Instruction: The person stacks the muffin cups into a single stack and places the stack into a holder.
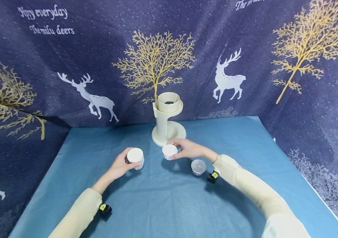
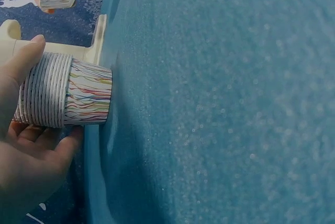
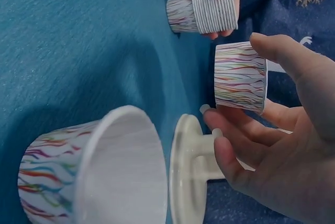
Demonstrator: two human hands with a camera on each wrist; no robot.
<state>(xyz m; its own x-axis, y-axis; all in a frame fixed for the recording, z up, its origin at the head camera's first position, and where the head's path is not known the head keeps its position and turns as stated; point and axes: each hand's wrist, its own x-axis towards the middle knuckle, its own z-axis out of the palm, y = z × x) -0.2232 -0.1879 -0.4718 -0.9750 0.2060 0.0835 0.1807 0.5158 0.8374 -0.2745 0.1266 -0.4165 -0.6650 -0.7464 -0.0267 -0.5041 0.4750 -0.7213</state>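
My left hand [image 1: 121,164] grips a stack of nested paper baking cups [image 2: 65,90], white with thin wavy coloured lines, close over the blue cloth. The rims of the stack lie under my thumb and fingers in the left wrist view. With thumb and fingers my right hand [image 1: 186,148] pinches a single baking cup [image 3: 241,76], raised in front of the cream stand. Another single baking cup [image 1: 198,167] stands upright on the cloth, just below my right wrist in the head view. Its open mouth faces up.
At the back of the table is a cream stand [image 1: 162,127] with a round base and a ring on top. A cream funnel-like cup [image 1: 169,100] sits in that ring. Behind it hangs a dark blue backdrop [image 1: 97,59] with deer and trees. Blue cloth [image 1: 157,205] covers the table.
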